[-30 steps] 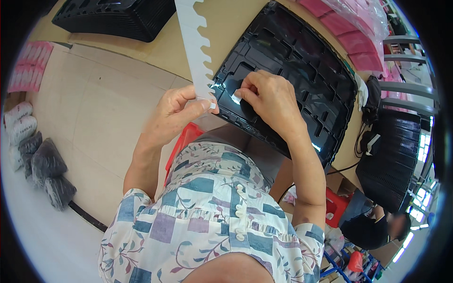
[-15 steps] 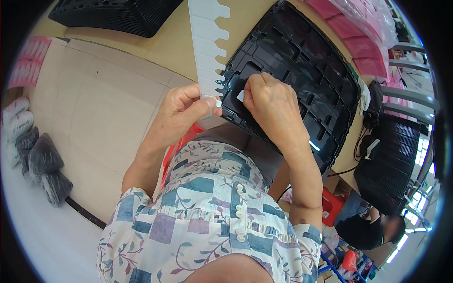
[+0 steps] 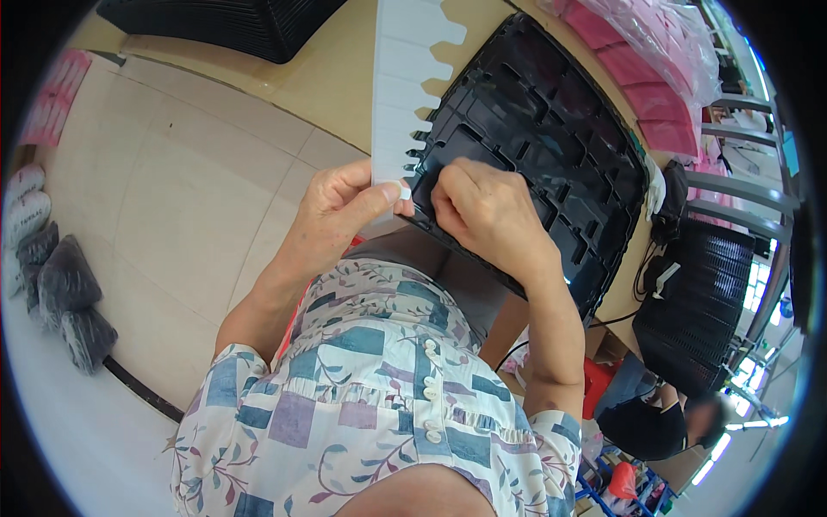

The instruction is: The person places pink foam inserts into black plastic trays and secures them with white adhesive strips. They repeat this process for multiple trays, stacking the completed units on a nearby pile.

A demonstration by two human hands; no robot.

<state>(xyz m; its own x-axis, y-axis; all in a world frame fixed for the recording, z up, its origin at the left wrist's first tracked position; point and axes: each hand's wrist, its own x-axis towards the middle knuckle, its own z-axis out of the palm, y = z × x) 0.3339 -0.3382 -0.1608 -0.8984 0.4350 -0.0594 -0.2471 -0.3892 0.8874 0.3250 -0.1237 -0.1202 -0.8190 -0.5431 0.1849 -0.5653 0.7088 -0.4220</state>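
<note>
My left hand pinches the lower end of a long white strip between thumb and fingers. The strip stands up along the near-left side of a black moulded plastic tray, and its right edge is cut into a row of tabs. One small white tab shows at the tip of my left thumb. Over the tray's near-left part is my right hand, fingers curled together. Whatever its fingertips may hold is hidden behind the hand.
A stack of black trays stands at the far left of the tan table. Pink trays under clear plastic lie along the far right. Another black stack and a seated person are at the right. Dark bags rest at the left.
The white piece seen at my right fingertips earlier is now out of sight. My right hand has come slightly lower and nearer the strip. The whole view has shifted a little.
</note>
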